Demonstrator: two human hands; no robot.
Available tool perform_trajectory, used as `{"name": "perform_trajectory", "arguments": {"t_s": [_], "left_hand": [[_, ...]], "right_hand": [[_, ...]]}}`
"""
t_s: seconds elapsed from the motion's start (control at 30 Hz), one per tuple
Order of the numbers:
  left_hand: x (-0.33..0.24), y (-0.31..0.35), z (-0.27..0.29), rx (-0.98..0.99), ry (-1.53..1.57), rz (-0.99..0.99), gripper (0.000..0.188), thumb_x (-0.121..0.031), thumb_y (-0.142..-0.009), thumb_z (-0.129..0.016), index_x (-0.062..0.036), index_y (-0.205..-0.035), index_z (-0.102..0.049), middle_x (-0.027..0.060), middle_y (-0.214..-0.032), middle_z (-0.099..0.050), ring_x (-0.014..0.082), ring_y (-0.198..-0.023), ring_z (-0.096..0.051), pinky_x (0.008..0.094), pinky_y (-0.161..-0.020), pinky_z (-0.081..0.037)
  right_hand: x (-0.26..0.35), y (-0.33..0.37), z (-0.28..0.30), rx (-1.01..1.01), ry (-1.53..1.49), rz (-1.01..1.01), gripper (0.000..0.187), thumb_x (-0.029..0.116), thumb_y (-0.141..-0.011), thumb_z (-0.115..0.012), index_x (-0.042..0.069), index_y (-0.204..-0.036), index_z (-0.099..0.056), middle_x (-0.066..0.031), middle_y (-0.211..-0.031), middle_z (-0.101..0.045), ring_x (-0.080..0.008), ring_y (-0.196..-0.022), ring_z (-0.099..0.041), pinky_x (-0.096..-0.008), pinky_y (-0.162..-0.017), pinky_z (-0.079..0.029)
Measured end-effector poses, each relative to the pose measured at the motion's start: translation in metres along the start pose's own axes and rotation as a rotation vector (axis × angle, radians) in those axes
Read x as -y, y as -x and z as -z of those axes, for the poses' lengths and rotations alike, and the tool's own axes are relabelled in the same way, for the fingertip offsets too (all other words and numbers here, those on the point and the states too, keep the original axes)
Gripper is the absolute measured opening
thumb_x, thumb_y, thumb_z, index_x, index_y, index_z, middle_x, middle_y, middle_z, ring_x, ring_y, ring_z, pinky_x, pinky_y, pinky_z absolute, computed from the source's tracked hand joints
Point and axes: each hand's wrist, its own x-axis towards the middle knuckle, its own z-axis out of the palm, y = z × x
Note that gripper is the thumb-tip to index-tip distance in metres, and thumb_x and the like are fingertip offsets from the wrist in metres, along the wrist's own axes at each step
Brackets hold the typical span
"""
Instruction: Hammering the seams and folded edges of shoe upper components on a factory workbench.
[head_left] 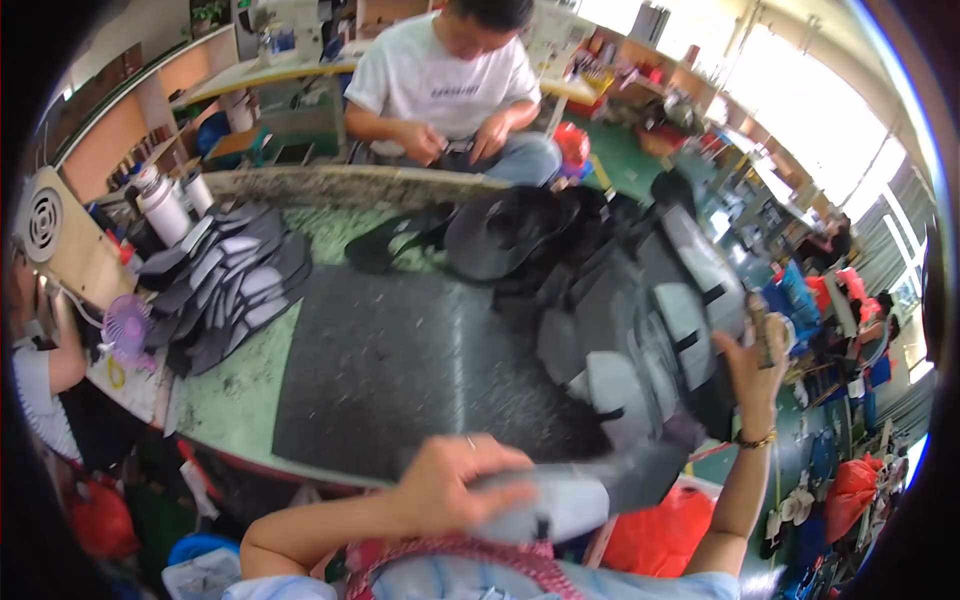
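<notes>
Near the front edge of the worktable, my left hand (465,485) grips a grey curved fabric piece (560,505) with a small black tab. The piece is smeared by motion and lies close to my body. My right hand (755,360) is at the right side of a heap of similar grey and black pieces (600,330), thumb and fingers apart, beside its outer edge. Its fingertips are partly covered by something brownish, perhaps tape. Black curved pieces (510,230) lie tangled at the back of the heap.
A dark mat (370,370) covers the table's middle. At left are stacked grey pieces (235,275), a white bottle (160,205), a purple fan (128,325) and a wooden box (70,235). A person (445,90) sits across the table; another person's arm (65,345) shows at far left.
</notes>
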Motion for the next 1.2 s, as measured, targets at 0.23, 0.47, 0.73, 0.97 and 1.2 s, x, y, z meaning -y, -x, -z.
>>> {"name": "perform_trajectory", "arguments": {"t_s": [0.23, 0.47, 0.73, 0.97, 1.2], "left_hand": [[0.066, 0.044, 0.078, 0.078, -0.491, 0.518, 0.04, -0.044, -0.082, -0.069, -0.0066, -0.094, -0.074, 0.0155, -0.088, -0.072, 0.0348, -0.081, -0.069, 0.0423, -0.071, -0.055], [0.071, 0.055, 0.102, 0.29, -0.654, 0.442, 0.038, -0.037, -0.082, -0.071, -0.0031, -0.1, -0.07, 0.0146, -0.093, -0.068, 0.035, -0.094, -0.065, 0.0434, -0.084, -0.05], [0.088, -0.007, 0.046, 0.436, -0.446, 0.312, 0.04, -0.025, -0.071, -0.082, -0.0015, -0.1, -0.067, 0.0135, -0.094, -0.068, 0.0301, -0.089, -0.066, 0.0401, -0.077, -0.051], [0.11, 0.003, 0.034, 0.262, -0.406, 0.303, 0.025, -0.016, -0.074, -0.08, -0.0029, -0.093, -0.069, 0.0105, -0.075, -0.068, 0.0256, -0.067, -0.067, 0.0363, -0.063, -0.052], [0.094, -0.012, 0.036, 0.287, -0.294, 0.426, 0.022, -0.014, -0.077, -0.078, -0.0033, -0.093, -0.069, 0.0116, -0.077, -0.068, 0.0257, -0.067, -0.066, 0.0367, -0.062, -0.052]], "right_hand": [[0.122, 0.025, 0.061, 0.594, -0.749, -0.369, 0.016, 0.012, -0.085, -0.072, 0.007, -0.092, -0.058, -0.012, -0.072, -0.059, -0.0224, -0.059, -0.06, -0.0316, -0.052, -0.047], [0.205, 0.095, 0.01, 1.074, -0.985, 0.339, 0.021, 0.02, -0.087, -0.069, 0.007, -0.102, -0.062, -0.0096, -0.076, -0.063, -0.0303, -0.064, -0.065, -0.0389, -0.052, -0.052], [0.215, 0.11, 0.017, 1.181, -0.922, 0.204, 0.024, 0.026, -0.089, -0.068, 0.013, -0.109, -0.064, -0.0096, -0.08, -0.055, -0.0302, -0.063, -0.062, -0.0399, -0.051, -0.048], [0.211, 0.113, 0.015, 1.109, -0.98, 0.147, 0.029, 0.025, -0.091, -0.067, 0.006, -0.101, -0.048, -0.0141, -0.074, -0.063, -0.0367, -0.064, -0.065, -0.0443, -0.051, -0.05], [0.209, 0.117, 0.017, 1.104, -1.022, 0.109, 0.029, 0.024, -0.09, -0.068, 0.004, -0.098, -0.047, -0.0154, -0.075, -0.063, -0.0371, -0.064, -0.065, -0.0435, -0.052, -0.051]]}}
